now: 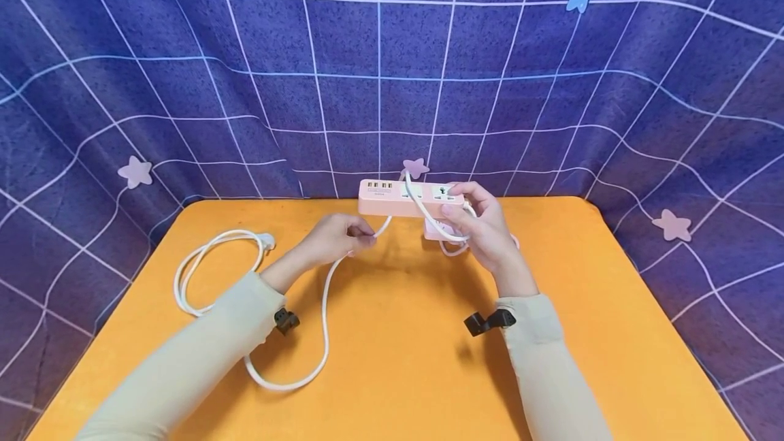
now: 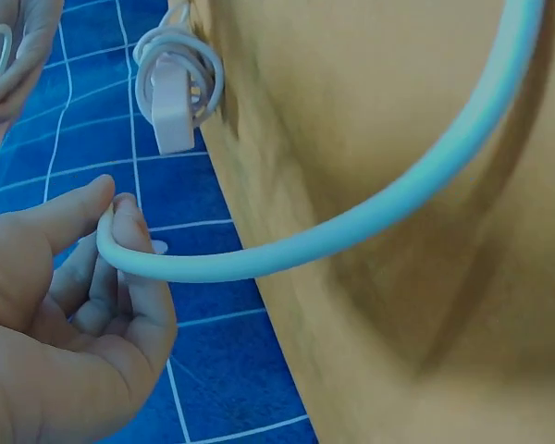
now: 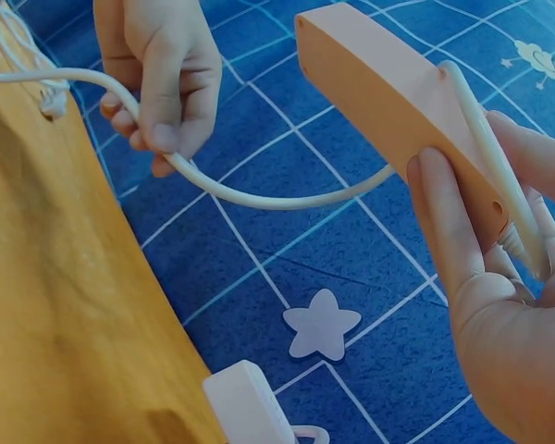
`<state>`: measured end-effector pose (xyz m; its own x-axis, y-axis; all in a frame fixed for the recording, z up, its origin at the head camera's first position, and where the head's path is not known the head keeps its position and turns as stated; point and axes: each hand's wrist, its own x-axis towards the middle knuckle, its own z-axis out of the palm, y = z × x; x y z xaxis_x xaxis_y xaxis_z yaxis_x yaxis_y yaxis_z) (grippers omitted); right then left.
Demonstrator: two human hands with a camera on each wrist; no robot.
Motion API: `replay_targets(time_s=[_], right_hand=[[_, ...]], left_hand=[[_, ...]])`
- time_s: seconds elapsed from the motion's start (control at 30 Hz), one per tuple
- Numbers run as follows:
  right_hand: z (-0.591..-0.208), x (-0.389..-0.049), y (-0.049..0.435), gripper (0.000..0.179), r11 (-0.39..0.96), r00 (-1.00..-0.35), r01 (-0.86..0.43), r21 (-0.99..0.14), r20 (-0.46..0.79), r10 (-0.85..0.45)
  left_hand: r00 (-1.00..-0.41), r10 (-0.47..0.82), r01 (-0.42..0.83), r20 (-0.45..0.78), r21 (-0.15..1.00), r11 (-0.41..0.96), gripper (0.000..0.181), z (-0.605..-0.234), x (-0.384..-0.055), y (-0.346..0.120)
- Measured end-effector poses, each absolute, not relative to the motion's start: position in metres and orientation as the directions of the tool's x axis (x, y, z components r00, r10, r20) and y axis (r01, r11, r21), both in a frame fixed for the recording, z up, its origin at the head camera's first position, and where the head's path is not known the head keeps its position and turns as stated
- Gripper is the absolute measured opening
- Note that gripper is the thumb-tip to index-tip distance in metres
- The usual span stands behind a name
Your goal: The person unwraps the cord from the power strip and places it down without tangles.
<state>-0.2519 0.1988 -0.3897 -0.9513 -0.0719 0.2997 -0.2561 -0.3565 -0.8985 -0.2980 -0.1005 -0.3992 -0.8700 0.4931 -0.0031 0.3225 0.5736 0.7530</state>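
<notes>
A pink power strip (image 1: 392, 207) with several USB ports and white sockets is held above the table by my right hand (image 1: 490, 237), fingers and thumb gripping its right end. Its white cord (image 3: 277, 201) passes around the strip near that end, and a loop of it lies by the right hand. My left hand (image 1: 333, 240) pinches the cord between thumb and fingers, a little left of the strip. From there the cord drops to the table in a wide curve. The left wrist view shows the pinched cord bending at the fingertips (image 2: 97, 190).
Behind the strip, near the table's back edge, is a smaller pale pink block (image 1: 436, 229) with its own coiled cord (image 2: 208, 79). The cord's white plug (image 1: 266, 241) lies at left on the orange table (image 1: 404, 359). A blue gridded curtain (image 1: 343, 101) with stars surrounds the table.
</notes>
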Motion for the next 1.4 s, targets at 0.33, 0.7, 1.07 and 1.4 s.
replay_targets(time_s=[0.33,0.7,1.07,1.4], right_hand=[[-0.388,-0.250,0.199,0.035,-0.356,-0.948,-0.262,-0.897,0.309,-0.080],[-0.387,-0.250,0.197,0.035,-0.351,-0.948,-0.260,-0.899,0.308,-0.086],[-0.388,-0.249,0.195,0.034,-0.320,-0.950,-0.250,-0.914,0.295,-0.100],[-0.389,-0.250,0.194,0.032,-0.310,-0.949,-0.249,-0.918,0.295,-0.113]], left_hand=[[-0.909,0.406,0.343,0.096,0.726,0.595,0.018,-0.384,-0.314,-0.114],[-0.912,0.346,0.396,0.219,0.688,0.609,0.014,-0.360,-0.330,-0.123],[-0.905,0.295,0.426,0.307,0.667,0.611,0.016,-0.331,-0.332,-0.133],[-0.852,0.325,0.521,0.410,0.612,0.595,0.014,-0.307,-0.323,-0.148]])
